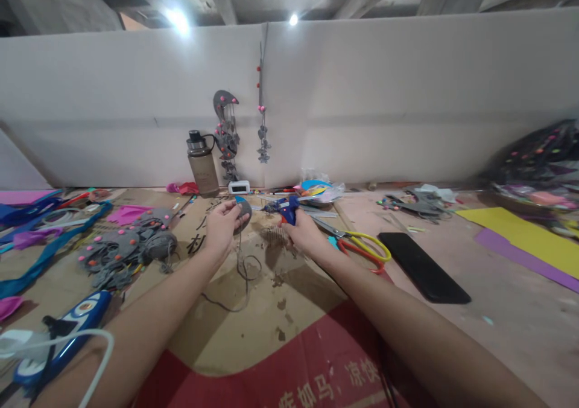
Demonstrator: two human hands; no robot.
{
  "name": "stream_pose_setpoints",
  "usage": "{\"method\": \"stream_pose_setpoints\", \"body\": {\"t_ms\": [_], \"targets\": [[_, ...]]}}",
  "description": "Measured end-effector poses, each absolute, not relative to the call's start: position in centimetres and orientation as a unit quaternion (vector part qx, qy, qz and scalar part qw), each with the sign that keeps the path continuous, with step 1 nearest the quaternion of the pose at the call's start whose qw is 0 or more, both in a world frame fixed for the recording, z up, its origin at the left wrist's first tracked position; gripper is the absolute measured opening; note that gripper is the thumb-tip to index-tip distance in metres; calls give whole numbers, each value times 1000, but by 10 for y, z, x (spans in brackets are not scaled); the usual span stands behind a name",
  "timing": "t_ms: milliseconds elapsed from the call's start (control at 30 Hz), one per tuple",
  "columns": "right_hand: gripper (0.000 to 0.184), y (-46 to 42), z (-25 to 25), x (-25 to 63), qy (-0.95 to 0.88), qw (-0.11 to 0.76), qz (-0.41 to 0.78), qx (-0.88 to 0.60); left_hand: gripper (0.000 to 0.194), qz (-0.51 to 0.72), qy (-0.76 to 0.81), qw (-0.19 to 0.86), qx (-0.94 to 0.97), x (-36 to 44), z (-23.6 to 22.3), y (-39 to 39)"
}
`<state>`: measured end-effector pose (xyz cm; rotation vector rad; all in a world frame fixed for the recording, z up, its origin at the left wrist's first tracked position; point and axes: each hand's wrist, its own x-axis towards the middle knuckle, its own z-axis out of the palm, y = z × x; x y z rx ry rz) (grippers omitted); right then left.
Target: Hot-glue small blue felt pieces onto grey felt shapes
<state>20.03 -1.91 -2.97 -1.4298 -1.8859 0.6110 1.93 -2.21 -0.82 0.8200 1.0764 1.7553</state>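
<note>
My left hand [222,226] is closed on a small grey felt piece [245,210], held just above the cardboard sheet [266,299]. A thin grey string [245,273] hangs from it and curls on the cardboard. My right hand [302,230] grips a blue hot glue gun [288,209], whose nozzle points left toward the felt piece. The two hands are a short gap apart.
Yellow-and-orange scissors [362,245] and a black phone [423,267] lie to the right. A heap of grey felt shapes with pink beads [124,248] lies on the left. A water bottle [202,164] and hanging felt mobiles [226,133] stand against the white partition. Yellow and purple sheets [520,233] lie far right.
</note>
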Motion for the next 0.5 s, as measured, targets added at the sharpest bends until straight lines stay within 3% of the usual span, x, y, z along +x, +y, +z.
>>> {"method": "stream_pose_setpoints", "body": {"t_ms": [100, 233, 367, 500], "targets": [[23, -10, -33, 208, -704, 216, 286, -614, 14, 711, 429, 435, 347, 17, -9, -20], [25, -16, -25, 217, -742, 183, 156, -626, 17, 705, 427, 389, 411, 14, -10, -19], [21, -30, -10, 208, -762, 314, 77, -561, 14, 679, 436, 310, 503, 16, -4, -26], [21, -35, 0, 173, -693, 504, 320, -406, 15, 646, 463, 248, 554, 19, -1, -33]]}}
